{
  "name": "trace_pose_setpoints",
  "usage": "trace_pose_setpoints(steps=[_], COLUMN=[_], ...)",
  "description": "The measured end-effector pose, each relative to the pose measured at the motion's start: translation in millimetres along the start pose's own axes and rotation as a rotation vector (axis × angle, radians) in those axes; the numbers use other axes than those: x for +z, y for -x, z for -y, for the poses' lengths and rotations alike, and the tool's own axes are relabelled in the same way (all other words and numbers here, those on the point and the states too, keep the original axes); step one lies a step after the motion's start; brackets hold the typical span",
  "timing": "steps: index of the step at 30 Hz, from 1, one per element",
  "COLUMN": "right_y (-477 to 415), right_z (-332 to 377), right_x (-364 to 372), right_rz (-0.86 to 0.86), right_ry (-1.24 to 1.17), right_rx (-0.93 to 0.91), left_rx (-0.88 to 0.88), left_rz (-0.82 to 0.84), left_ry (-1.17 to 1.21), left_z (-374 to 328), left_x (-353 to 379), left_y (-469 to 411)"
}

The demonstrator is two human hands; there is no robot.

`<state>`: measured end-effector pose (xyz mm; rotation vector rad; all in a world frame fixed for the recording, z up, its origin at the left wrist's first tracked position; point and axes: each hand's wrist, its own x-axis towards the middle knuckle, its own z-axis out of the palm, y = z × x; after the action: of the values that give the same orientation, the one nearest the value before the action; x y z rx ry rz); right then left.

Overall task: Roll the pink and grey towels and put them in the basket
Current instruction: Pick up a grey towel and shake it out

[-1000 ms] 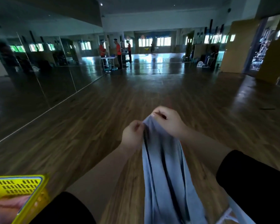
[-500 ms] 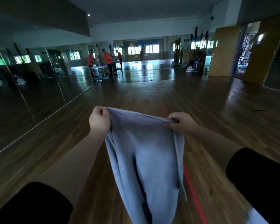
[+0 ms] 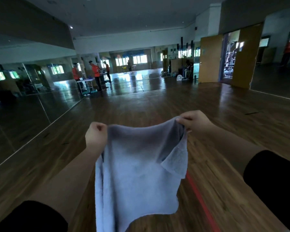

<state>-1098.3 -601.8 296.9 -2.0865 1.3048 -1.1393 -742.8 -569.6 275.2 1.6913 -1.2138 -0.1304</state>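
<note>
**We've spread the grey towel point(image 3: 137, 164) open between our hands.**

Close together a second ago, our left hand point(image 3: 96, 134) and right hand point(image 3: 193, 121) now pinch its top corners well apart. A flap folds over below the right hand, so rolling can't start yet. Basket and pink towel are out of sight; a red floor line point(image 3: 203, 203) runs beneath our right forearm.

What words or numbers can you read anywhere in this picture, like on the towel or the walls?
None can be read.
The grey towel, held by the left hand and right hand, is plain.
The orange shirts far off are too small and blurred to tell.
</note>
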Motion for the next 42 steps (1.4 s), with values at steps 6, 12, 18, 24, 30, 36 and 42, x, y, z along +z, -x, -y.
trace_pose_setpoints(steps=[6,12,18,24,30,36,42], right_y=[-24,-34,-40,-51,-52,-68,-76], right_z=[18,8,-14,-47,-59,-17,-18], right_x=[25,41,10,-19,-50,-47,-36], right_rz=[0.141,0.147,0.261,0.188,0.065,-0.006,0.202], right_ry=[0.134,0.154,0.44,0.636,0.591,0.169,0.181], right_rx=[-0.23,-0.309,-0.25,-0.053,0.079,-0.177,-0.256], left_rx=[0.263,0.121,0.195,0.123,-0.044,0.113,0.231], left_rz=[0.499,0.511,0.299,0.074,-0.054,0.326,0.61], left_ry=[0.108,0.337,0.331,0.344,0.326,0.356,0.493], left_z=[-35,-60,-72,-78,-74,-98,-126], left_x=[69,108,112,105,99,135,167], left_y=[53,75,48,23,7,35,60])
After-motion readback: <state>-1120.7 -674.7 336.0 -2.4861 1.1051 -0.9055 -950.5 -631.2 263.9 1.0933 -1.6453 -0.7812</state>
